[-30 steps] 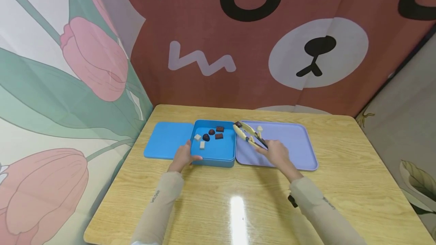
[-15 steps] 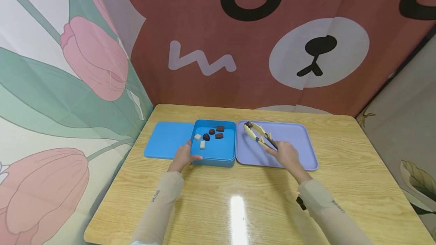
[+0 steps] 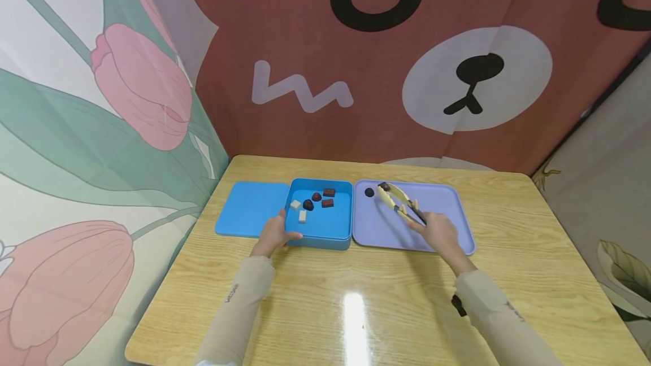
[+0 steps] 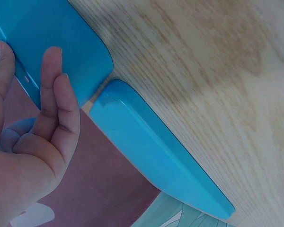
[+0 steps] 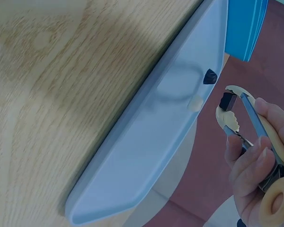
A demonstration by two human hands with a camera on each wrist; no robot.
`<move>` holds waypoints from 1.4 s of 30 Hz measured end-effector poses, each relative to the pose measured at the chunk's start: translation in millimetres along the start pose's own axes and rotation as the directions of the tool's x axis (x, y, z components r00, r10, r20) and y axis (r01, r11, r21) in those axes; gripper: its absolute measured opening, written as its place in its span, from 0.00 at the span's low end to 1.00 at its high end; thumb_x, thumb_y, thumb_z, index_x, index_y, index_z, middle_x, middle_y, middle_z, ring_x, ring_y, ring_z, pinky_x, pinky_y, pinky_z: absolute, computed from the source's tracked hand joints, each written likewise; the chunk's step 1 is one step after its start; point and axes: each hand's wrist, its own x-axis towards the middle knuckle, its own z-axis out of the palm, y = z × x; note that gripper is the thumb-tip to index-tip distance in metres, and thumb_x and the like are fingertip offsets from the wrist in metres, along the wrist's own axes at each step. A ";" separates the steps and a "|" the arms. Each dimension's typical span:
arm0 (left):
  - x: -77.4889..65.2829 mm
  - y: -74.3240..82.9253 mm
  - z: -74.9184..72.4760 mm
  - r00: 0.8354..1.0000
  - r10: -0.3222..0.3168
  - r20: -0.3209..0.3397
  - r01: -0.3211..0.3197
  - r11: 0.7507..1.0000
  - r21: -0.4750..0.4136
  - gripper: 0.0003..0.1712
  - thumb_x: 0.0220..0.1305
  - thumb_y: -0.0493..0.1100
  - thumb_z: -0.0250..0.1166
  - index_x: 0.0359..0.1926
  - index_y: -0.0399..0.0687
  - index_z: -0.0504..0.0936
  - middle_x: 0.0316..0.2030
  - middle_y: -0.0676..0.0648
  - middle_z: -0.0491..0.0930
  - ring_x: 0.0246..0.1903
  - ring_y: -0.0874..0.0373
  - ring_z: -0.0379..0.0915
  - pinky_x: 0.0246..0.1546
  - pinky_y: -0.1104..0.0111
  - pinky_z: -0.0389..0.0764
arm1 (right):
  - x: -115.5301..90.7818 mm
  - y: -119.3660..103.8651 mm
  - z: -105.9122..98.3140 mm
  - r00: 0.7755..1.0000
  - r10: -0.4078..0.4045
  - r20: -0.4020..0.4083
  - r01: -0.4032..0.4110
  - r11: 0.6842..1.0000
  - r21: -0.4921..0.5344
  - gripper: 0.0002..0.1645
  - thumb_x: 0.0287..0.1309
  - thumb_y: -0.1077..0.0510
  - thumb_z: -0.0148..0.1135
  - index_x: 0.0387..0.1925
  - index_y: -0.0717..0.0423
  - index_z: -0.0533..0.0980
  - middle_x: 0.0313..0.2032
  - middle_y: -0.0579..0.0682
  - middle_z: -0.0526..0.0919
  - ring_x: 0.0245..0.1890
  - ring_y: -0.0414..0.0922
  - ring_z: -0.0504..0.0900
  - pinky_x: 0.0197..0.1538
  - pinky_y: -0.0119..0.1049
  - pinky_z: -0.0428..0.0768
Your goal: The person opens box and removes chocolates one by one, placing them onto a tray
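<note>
At the near left corner of the blue box (image 3: 325,220), my left hand (image 3: 273,234) holds the wall between thumb and fingers; the left wrist view shows the fingers (image 4: 68,106) beside the wall. Inside lie white and dark brown pieces that look like chocolates (image 3: 328,203). Tongs (image 3: 402,202) with cream tips are gripped in my right hand (image 3: 441,233). A dark chocolate-like block (image 5: 227,101) sits between their tips, above the lilac tray (image 3: 437,225). On that tray are a dark round piece (image 3: 369,192) and a pale piece (image 5: 196,103).
A flat blue lid (image 3: 251,208) lies left of the box. The tray's left edge is close beside the box's right wall. All of it stands on a wooden table (image 3: 305,304) against a printed cloth backdrop (image 3: 376,89).
My right hand has carried the tongs and the dark block rightward, from the box's right edge to over the tray. The dark round piece has come into view. My left hand keeps its place.
</note>
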 end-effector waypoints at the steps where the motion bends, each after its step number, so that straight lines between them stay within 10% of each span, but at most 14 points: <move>1: -0.2 0.0 -0.1 1.000 0.002 0.000 -0.002 1.000 0.000 0.56 0.47 0.49 0.69 0.65 0.27 0.46 0.15 0.44 0.73 0.15 0.51 0.75 0.49 0.57 0.70 | -0.1 1.7 -0.4 1.000 0.004 0.001 -0.004 1.000 -0.001 0.24 0.51 0.41 0.60 0.24 0.59 0.73 0.20 0.54 0.73 0.17 0.47 0.68 0.13 0.36 0.63; 42: 1.4 -3.2 2.1 0.999 0.028 -0.021 -0.028 0.999 -0.020 0.54 0.46 0.48 0.70 0.64 0.27 0.49 0.26 0.39 0.75 0.15 0.52 0.74 0.47 0.57 0.72 | 5.6 39.0 1.6 0.981 0.186 0.054 -0.181 0.979 -0.092 0.26 0.52 0.43 0.60 0.16 0.59 0.64 0.14 0.52 0.66 0.13 0.44 0.63 0.13 0.34 0.59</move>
